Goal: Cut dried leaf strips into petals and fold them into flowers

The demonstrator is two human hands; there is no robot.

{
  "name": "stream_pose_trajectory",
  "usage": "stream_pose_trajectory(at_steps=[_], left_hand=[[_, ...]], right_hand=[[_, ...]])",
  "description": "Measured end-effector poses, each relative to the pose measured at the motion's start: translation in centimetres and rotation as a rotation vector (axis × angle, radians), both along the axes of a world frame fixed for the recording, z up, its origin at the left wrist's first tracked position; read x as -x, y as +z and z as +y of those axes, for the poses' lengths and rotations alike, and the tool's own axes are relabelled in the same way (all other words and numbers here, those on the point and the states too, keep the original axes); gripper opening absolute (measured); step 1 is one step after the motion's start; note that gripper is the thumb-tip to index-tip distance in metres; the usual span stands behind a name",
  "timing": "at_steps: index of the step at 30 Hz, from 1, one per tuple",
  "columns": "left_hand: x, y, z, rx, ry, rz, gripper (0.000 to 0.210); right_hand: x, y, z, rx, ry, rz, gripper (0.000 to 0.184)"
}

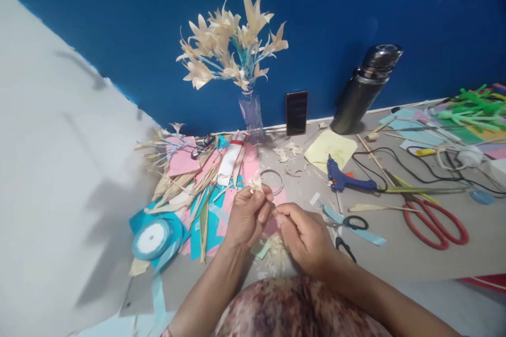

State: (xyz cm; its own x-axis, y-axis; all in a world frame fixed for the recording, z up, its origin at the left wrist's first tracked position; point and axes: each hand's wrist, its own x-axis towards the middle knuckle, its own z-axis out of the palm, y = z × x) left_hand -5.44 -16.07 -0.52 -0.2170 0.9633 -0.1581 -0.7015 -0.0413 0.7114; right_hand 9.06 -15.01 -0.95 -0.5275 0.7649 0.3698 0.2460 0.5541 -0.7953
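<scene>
My left hand (249, 216) pinches a small cream husk-like flower (255, 185), its petals showing above the thumb and fingertips. Close beside it, my right hand (303, 234) is closed with thumb and forefinger together at the left fingers; what it pinches is too small to make out. A thin wire ring (276, 172) lies just behind the fingers. Under the wrists are cream shavings (274, 258). Small black-handled scissors (356, 222) and a strip of light blue ribbon (371, 236) lie to the right of my right hand.
A clear vase (252, 116) of cream flowers stands at the wall beside a phone (296, 113) and a dark flask (359, 92). Rightward lie a blue glue gun (350, 181), its cord and red-handled scissors (435, 226). A ribbon roll (152, 239), dried husks (185, 184) and coloured paper cover the left.
</scene>
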Motion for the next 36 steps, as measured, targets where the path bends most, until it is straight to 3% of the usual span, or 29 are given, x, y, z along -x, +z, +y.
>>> stream_pose_trajectory(at_steps=[13,19,23,29,36], left_hand=[[-0.6,-0.1,-0.3,0.046,-0.038,0.038,0.033],[-0.2,-0.1,-0.3,0.053,-0.036,0.111,0.039],[-0.4,-0.2,-0.3,0.039,-0.013,0.16,0.027],[-0.4,1.3,-0.4,-0.045,0.068,0.216,0.02],[-0.4,2.8,-0.9,-0.023,0.228,0.352,0.022]], right_hand=[[0.2,0.1,-0.1,0.031,-0.029,0.023,0.022],[-0.3,-0.3,0.8,-0.161,-0.038,0.027,0.02],[-0.8,-0.3,1.5,-0.217,-0.045,0.044,0.019],[-1.4,0.1,1.6,-0.116,-0.032,0.015,0.012],[-1.7,-0.2,2.6,-0.146,-0.041,0.041,0.014]])
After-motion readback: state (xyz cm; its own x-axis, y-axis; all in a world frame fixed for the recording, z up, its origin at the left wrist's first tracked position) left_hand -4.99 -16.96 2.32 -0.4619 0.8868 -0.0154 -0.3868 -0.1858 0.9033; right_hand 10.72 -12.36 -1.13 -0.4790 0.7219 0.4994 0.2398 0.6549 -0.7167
